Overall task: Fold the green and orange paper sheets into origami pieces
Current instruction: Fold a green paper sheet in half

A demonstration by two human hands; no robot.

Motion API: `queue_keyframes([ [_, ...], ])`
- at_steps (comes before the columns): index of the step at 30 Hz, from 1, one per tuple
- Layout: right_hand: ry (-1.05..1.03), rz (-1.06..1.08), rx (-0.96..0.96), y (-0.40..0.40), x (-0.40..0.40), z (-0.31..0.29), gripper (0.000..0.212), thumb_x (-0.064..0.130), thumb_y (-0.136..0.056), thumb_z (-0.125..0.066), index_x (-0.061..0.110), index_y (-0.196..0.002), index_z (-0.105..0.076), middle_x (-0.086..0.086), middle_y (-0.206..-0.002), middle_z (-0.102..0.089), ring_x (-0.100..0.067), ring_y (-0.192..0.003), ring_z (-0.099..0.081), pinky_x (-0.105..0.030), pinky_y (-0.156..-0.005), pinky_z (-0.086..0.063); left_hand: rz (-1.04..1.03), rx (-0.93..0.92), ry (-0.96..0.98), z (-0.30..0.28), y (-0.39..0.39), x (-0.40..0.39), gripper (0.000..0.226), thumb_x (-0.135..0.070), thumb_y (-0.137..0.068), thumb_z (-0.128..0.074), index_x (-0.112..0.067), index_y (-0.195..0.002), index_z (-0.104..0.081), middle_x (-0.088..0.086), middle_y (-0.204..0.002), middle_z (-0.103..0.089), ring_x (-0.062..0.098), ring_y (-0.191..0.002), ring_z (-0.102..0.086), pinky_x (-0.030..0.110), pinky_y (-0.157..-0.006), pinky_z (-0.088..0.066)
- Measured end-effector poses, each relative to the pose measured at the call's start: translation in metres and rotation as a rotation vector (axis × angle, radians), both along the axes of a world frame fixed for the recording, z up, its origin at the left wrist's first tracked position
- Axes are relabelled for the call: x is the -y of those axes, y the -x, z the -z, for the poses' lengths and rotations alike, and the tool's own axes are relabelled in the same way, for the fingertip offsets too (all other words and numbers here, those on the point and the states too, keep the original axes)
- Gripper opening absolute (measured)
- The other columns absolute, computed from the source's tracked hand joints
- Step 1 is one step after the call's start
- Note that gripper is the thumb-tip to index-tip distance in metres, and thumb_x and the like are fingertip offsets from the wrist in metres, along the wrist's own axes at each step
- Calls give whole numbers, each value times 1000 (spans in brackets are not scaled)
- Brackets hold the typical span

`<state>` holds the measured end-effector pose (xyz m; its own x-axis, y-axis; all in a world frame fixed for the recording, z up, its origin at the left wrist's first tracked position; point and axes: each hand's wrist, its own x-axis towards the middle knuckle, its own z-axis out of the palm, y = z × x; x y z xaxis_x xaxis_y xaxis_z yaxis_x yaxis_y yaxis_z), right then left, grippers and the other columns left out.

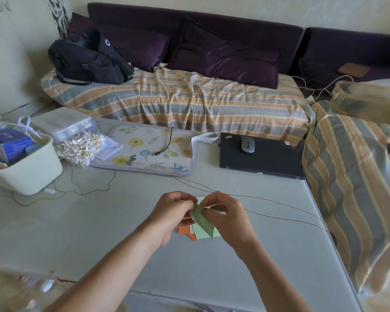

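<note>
Both forearms reach in from six o'clock to table centre, where the left hand (pixel 175 208) and right hand (pixel 225 212) each pinch the folded green paper piece (pixel 202 220), lifted between them. Its long axis runs from eleven to five o'clock, the point hanging free beyond the right hand's grip. Flat on the table (pixel 99 233) just beneath lie pale green sheets (pixel 203 233) over an orange sheet (pixel 184 230), nearer the left hand.

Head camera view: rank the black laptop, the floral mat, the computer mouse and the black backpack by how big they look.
Largest to smallest, as they appear:
1. floral mat
2. black laptop and black backpack, too alike to separate, and the backpack sits farther away
3. computer mouse
</note>
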<state>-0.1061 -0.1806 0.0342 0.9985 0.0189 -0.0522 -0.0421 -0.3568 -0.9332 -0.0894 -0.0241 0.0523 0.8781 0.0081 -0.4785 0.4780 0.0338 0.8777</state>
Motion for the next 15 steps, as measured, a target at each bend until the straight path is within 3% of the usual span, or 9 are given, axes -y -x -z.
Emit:
queue_keyframes([
  [1, -14, -22, -16, 2, -2, -3, 4, 30, -78, -72, 30, -82, -72, 13, -90, -72, -11, -84, -66, -21, -69, -50, -25, -11, 48, 0, -1, 0, 21, 7, -91, -52, 1, -98, -71, 14, -84, -74, 18, -64, -72, 27, -60, -60],
  [3, -13, -51, -36, 4, -5, -3, 25, 46, -71, -63, 32, -88, -76, 19, -91, -72, -8, -80, -63, -18, -66, -48, -68, -22, 123, -1, -4, -2, 20, 6, -92, -53, 3, -100, -71, 16, -86, -75, 22, -70, -74, 27, -62, -61],
  [7, -50, 5, -112, 5, -9, -9, 41, 33, -73, -41, 34, -87, -80, 17, -86, -72, -8, -80, -63, -20, -65, -46, -79, -11, 116, -1, -4, -2, 24, 4, -93, -49, 3, -100, -72, 18, -88, -77, 24, -76, -76, 27, -66, -62],
  [12, -55, 44, -140, 3, -7, -11, 41, 36, -78, -41, 32, -88, -81, 4, -88, -77, -24, -91, -69, -41, -79, -55, 12, 65, 34, 3, -1, -1, 19, 9, -90, -62, -2, -100, -73, 14, -93, -77, 26, -82, -77, 33, -83, -63],
  [15, -132, 48, -181, 3, -5, -10, 41, 38, -97, -43, 28, -90, -82, 0, -90, -78, -27, -94, -71, -43, -88, -55, 4, 92, 10, 6, -2, -2, 17, 10, -87, -67, 0, -100, -72, 15, -91, -75, 27, -83, -76, 35, -83, -63],
])
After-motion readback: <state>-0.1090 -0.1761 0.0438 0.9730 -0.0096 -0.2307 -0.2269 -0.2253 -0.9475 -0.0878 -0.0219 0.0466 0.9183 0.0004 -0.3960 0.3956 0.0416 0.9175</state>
